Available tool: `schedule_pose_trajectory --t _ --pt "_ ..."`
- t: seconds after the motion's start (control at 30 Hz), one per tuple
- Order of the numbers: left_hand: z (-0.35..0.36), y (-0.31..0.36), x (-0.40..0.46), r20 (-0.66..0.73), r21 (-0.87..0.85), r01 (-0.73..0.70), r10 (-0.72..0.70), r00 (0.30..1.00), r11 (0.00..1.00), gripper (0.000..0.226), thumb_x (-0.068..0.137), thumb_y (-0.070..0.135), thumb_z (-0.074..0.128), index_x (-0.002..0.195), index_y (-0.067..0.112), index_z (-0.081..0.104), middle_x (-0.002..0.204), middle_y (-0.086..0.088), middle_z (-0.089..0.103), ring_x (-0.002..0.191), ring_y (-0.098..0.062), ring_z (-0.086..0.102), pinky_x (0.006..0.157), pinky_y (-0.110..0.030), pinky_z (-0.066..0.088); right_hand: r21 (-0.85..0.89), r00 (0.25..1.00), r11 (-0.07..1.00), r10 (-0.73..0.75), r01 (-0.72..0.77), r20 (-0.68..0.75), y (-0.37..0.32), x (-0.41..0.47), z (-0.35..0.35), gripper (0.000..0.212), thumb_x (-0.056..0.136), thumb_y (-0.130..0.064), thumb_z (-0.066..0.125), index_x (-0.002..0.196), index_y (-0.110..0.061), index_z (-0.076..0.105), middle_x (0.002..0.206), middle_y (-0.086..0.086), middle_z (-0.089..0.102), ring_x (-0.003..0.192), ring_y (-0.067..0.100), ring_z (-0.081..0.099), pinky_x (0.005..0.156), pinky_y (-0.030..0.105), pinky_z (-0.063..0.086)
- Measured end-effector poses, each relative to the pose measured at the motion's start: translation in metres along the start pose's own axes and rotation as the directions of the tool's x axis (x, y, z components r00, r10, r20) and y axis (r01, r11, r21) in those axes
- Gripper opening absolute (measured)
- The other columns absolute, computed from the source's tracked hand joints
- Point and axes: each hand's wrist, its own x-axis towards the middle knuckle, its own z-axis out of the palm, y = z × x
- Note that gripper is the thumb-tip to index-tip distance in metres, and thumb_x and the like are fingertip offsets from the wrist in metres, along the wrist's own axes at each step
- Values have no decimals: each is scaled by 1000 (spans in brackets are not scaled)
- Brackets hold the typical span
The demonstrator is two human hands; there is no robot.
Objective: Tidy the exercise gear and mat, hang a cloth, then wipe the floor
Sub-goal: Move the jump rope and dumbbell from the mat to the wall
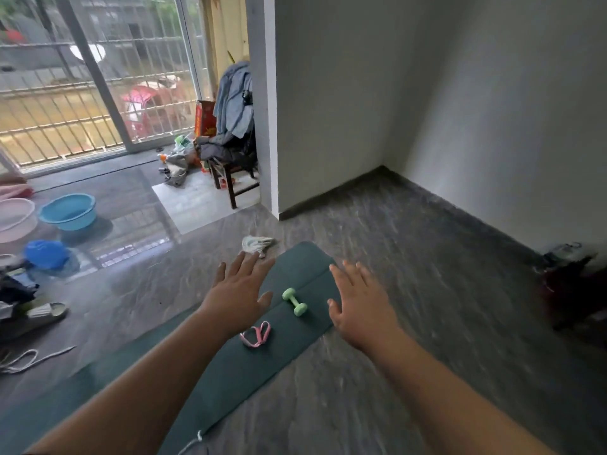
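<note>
A dark green exercise mat (230,366) lies unrolled on the grey floor, running from lower left to centre. On it rest a small light-green dumbbell (294,301) and a pink resistance band (256,334). Just past the mat's far end lies a crumpled white cloth (256,244). My left hand (239,290) is stretched out flat over the mat's left side, fingers apart, holding nothing. My right hand (361,300) is spread over the mat's right edge, also empty. The dumbbell sits between both hands, touched by neither.
A blue basin (69,211), a pink basin (16,218) and a blue lid (46,254) stand at left. A sandal (46,311) and a white cord (29,357) lie nearby. A chair with clothes (233,139) stands by the pillar. Dark red bag (571,284) at right wall.
</note>
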Motion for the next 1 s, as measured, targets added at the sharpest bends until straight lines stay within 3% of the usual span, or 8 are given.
schedule_pose_trajectory --t 0.1,0.27,0.4,0.57,0.73,0.8,0.87,1.0 --pt "22 3 25 2 -9 76 -76 997 997 68 97 43 44 155 34 9 166 -1 1 152 -23 -7 122 -51 -1 -21 996 997 -68 69 60 26 42 16 70 92 -45 31 156 -21 16 164 8 15 151 28 10 119 47 20" --pt "65 -17 62 58 -56 220 -217 974 974 67 97 41 44 154 33 11 166 -1 4 152 -24 -4 122 -50 3 31 983 990 -141 138 120 44 106 48 69 89 -41 39 153 -19 29 161 9 27 148 31 22 116 49 28" --pt "107 -52 106 117 -50 295 -287 951 954 67 97 42 42 155 32 9 166 -1 3 152 -23 -5 122 -47 2 26 953 982 -185 185 240 52 168 93 68 95 -39 43 156 -24 18 164 5 16 150 27 13 119 46 22" --pt "180 -94 163 211 -59 399 -380 901 915 68 96 40 42 155 31 10 166 -2 4 152 -21 -2 123 -46 4 70 926 983 -182 168 330 53 248 169 67 96 -36 44 156 -23 19 164 3 18 150 24 13 119 39 18" --pt "270 -124 205 262 -33 469 -445 857 883 70 94 36 44 156 27 14 165 -4 7 152 -22 4 123 -43 5 102 921 984 -170 143 350 68 309 253 65 91 -33 40 153 -20 29 159 4 31 147 25 25 118 39 25" --pt "357 -148 238 253 -39 506 -481 839 862 69 93 35 43 156 26 15 165 -4 9 152 -23 6 123 -43 7 120 916 984 -168 132 365 93 345 343 67 86 -32 40 152 -18 34 155 5 38 144 27 32 116 41 29" --pt "388 -161 254 252 -22 494 -474 844 869 67 91 34 43 155 24 23 163 -7 19 150 -28 17 121 -45 16 96 911 983 -183 159 369 107 367 380 66 88 -28 45 152 -18 33 155 5 38 143 27 32 116 41 30" --pt "573 -202 290 318 38 474 -460 829 880 66 87 34 53 150 19 37 156 -13 35 142 -35 35 113 -50 33 56 860 970 -237 238 452 158 411 569 67 90 -25 54 152 -18 31 155 5 37 143 27 32 113 43 35"
